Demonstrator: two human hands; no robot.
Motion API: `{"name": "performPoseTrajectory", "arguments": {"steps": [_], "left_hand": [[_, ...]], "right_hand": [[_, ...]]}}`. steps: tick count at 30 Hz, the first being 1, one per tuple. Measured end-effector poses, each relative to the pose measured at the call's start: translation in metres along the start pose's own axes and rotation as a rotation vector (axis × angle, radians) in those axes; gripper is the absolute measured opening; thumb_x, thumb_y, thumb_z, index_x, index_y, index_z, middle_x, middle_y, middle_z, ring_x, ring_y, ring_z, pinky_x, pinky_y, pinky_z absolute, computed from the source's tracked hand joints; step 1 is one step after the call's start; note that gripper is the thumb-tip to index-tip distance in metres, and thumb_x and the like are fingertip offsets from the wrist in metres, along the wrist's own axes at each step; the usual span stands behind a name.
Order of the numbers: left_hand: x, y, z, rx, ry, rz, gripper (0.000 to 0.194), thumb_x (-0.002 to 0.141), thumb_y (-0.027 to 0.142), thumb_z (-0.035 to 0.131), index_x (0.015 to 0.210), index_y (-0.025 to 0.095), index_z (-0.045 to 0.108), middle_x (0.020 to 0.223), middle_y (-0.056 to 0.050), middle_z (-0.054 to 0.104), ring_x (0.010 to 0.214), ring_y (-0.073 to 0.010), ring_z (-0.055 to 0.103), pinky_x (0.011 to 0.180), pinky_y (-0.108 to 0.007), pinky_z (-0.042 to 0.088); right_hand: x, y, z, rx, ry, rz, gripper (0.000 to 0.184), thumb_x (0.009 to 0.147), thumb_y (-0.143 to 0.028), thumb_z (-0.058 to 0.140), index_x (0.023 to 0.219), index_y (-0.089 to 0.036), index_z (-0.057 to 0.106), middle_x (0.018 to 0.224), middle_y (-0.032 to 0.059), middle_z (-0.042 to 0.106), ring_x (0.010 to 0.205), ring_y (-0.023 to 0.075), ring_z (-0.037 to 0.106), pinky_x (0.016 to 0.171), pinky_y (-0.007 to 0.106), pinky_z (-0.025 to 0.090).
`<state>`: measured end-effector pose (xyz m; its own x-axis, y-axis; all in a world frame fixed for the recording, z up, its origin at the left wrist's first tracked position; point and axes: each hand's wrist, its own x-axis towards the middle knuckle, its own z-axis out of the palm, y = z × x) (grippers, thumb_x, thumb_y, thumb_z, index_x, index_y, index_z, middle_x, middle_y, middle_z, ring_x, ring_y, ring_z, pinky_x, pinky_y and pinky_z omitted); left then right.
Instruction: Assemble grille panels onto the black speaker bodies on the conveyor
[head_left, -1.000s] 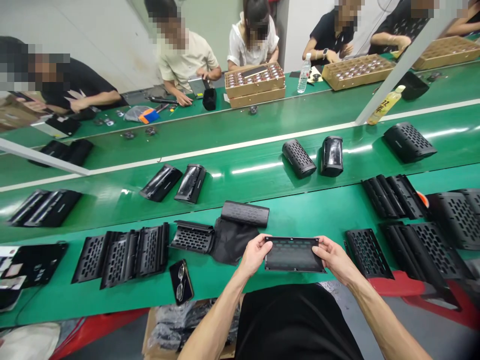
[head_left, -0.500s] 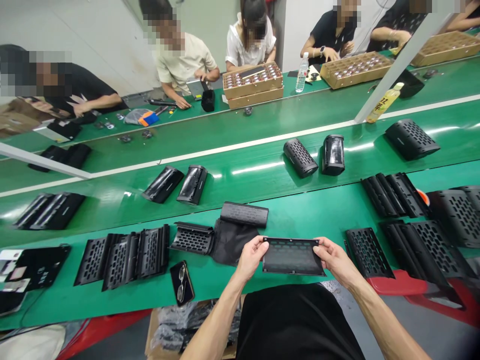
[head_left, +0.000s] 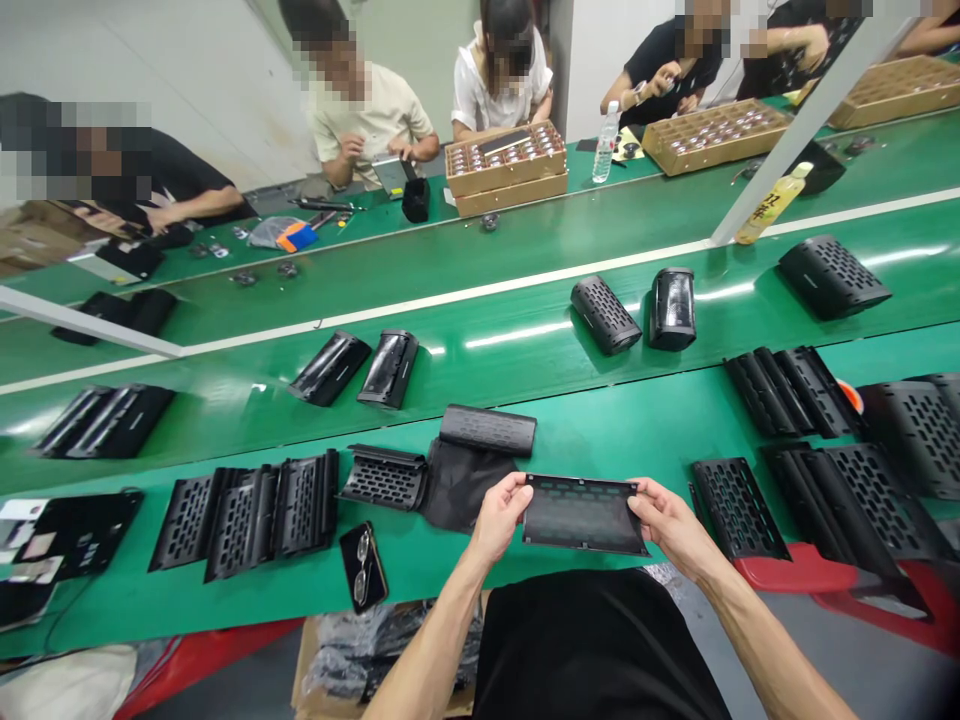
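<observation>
Both my hands hold a black perforated plastic cover (head_left: 583, 515) level above the front of the green table. My left hand (head_left: 498, 518) pinches its left end, thumb on top. At the other end, my right hand (head_left: 666, 520) grips the upper right corner. A thin dark mesh seems to lie across the slots of the cover. Just left of it, a sheet of black mesh cloth (head_left: 472, 485) lies on the table, with one slotted cover (head_left: 487, 430) on its far edge. Another slotted cover (head_left: 385, 478) touches the cloth's left side.
More slotted covers stand at left (head_left: 244, 515) and right (head_left: 739, 507). A phone (head_left: 375, 590) with glasses (head_left: 363, 565) on it lies near the front edge. Beyond, a green conveyor belt (head_left: 480, 375) carries black housings (head_left: 672, 308). Co-workers sit across it, near partitioned boxes (head_left: 510, 160).
My hands and the cover have barely moved. The housings on the belt have shifted slightly right. Across the belt, a co-worker's hand has lifted off the table.
</observation>
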<state>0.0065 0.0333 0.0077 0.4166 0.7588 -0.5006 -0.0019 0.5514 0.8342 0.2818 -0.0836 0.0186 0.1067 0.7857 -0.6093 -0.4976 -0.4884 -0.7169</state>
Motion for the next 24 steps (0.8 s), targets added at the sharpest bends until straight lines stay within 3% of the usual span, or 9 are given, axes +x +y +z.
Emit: {"name": "performPoseTrajectory", "arguments": {"steps": [5, 12, 24], "left_hand": [[0.002, -0.004, -0.002, 0.021, 0.035, 0.004, 0.054, 0.081, 0.063, 0.081, 0.106, 0.017, 0.069, 0.072, 0.005, 0.050, 0.059, -0.0084, 0.043, 0.057, -0.020, 0.041], [0.005, -0.006, -0.005, 0.057, 0.074, 0.036, 0.054, 0.081, 0.063, 0.082, 0.108, 0.018, 0.072, 0.080, 0.001, 0.061, 0.070, -0.0121, 0.053, 0.067, -0.023, 0.047], [0.010, -0.003, -0.002, -0.012, 0.078, 0.036, 0.049, 0.082, 0.058, 0.083, 0.107, 0.016, 0.075, 0.081, 0.000, 0.066, 0.071, -0.0123, 0.056, 0.070, -0.024, 0.048]], "right_hand": [[0.000, 0.001, -0.003, -0.030, 0.004, -0.017, 0.039, 0.085, -0.054, 0.084, 0.104, -0.025, 0.065, 0.082, -0.0022, 0.060, 0.064, 0.0111, 0.052, 0.054, 0.021, 0.041], [0.001, -0.005, -0.006, -0.236, -0.001, -0.009, 0.051, 0.083, -0.045, 0.086, 0.127, -0.029, 0.063, 0.115, 0.0052, 0.072, 0.084, 0.0176, 0.065, 0.060, 0.023, 0.044], [0.005, -0.006, -0.005, -0.055, -0.062, 0.027, 0.044, 0.085, -0.050, 0.086, 0.116, -0.028, 0.066, 0.109, 0.0059, 0.071, 0.083, 0.0188, 0.067, 0.062, 0.025, 0.055]]}}
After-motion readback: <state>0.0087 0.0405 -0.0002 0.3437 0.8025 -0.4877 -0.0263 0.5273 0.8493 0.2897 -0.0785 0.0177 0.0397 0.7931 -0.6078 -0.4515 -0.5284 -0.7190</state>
